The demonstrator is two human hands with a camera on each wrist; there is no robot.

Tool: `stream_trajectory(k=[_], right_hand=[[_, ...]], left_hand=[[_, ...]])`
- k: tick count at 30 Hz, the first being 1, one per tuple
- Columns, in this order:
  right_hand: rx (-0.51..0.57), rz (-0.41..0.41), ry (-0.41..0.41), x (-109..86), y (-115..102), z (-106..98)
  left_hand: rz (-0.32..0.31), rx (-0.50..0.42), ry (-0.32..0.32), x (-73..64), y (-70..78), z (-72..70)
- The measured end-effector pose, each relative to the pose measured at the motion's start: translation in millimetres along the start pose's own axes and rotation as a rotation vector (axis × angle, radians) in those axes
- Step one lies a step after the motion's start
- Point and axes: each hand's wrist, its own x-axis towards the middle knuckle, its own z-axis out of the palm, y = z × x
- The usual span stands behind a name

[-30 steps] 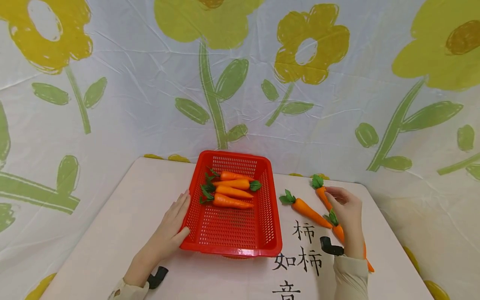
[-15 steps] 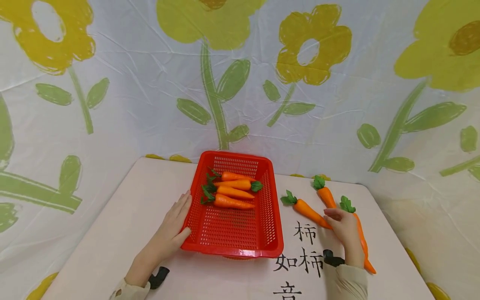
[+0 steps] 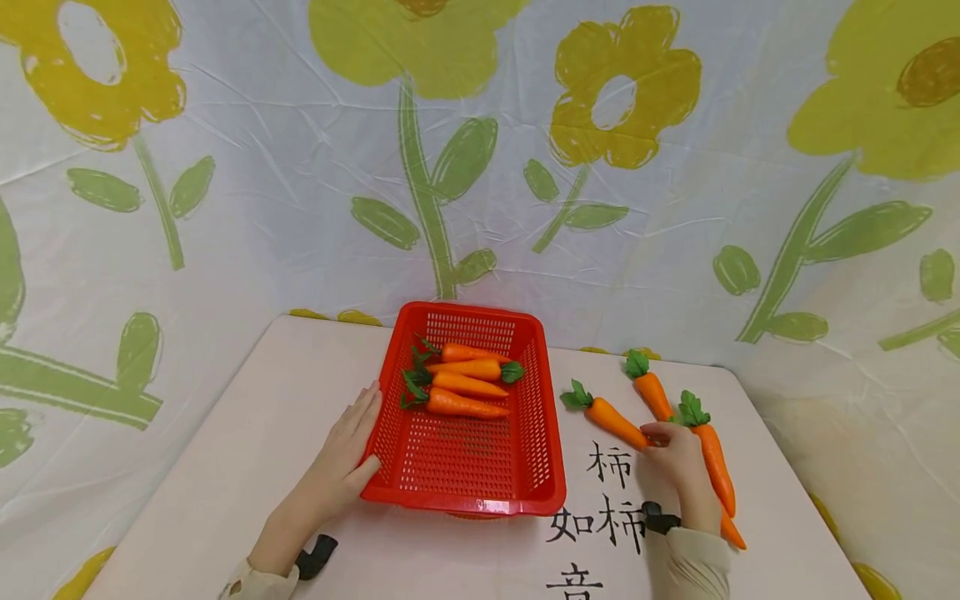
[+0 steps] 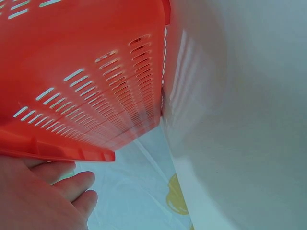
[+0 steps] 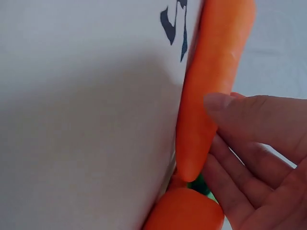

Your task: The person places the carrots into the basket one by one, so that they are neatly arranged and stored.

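Right hand (image 3: 678,460) has moved from the far carrot (image 3: 654,395) to the near-basket carrot (image 3: 613,422), grip pinching it by the tip, so it looks secured but unlifted on the tabletop (image 3: 300,375), left hand (image 3: 339,460) flat against red basket (image 3: 480,504).

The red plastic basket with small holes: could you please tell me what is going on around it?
A person's left hand rests against the left side of the red plastic basket, which holds four orange, green-leaved carrots. Their right hand pinches the narrow end of another carrot on the pale table. More carrots lie nearby.
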Motion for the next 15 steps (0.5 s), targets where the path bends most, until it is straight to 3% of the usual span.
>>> stream_trajectory(k=[15], right_hand=[[-0.027,-0.011,0.018,0.7,2.0,7.0]], left_hand=[[-0.006,0.006,0.005,-0.6,1.0,-0.5]])
